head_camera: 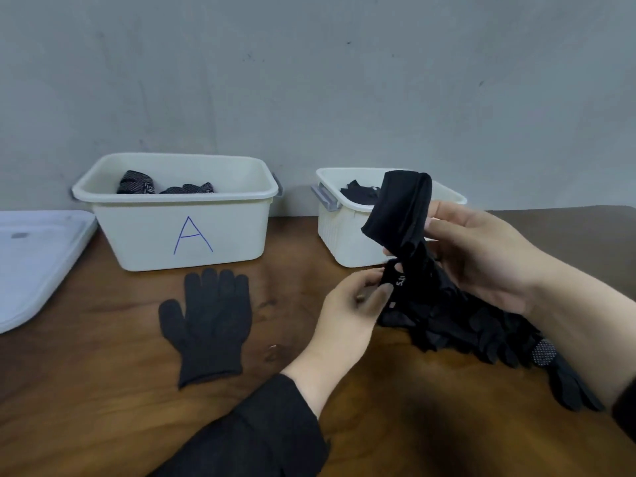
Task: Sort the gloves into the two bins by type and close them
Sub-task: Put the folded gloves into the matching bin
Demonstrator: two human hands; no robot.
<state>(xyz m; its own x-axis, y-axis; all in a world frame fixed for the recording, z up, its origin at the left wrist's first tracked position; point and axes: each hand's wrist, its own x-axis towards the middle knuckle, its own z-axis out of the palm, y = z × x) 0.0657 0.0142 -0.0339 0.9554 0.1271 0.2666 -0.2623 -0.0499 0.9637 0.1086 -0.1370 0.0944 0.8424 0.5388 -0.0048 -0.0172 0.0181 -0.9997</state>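
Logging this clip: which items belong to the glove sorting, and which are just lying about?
Job: bin A; second bin; black glove held by left hand and right hand; flat knit glove; glove pile; lid.
Lying about: nothing visible.

Both hands are bare, with no rings, watch or gloves on them. The left hand [347,306] comes out of a long black sleeve [254,438] of soft, slightly creased cloth, ending at the wrist. At the right hand [481,256], the forearm is uncovered, and only a dark cuff edge [624,407] shows.

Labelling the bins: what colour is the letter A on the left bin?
Blue, hand-drawn on the cream left bin front; the head view shows the letter A clearly.
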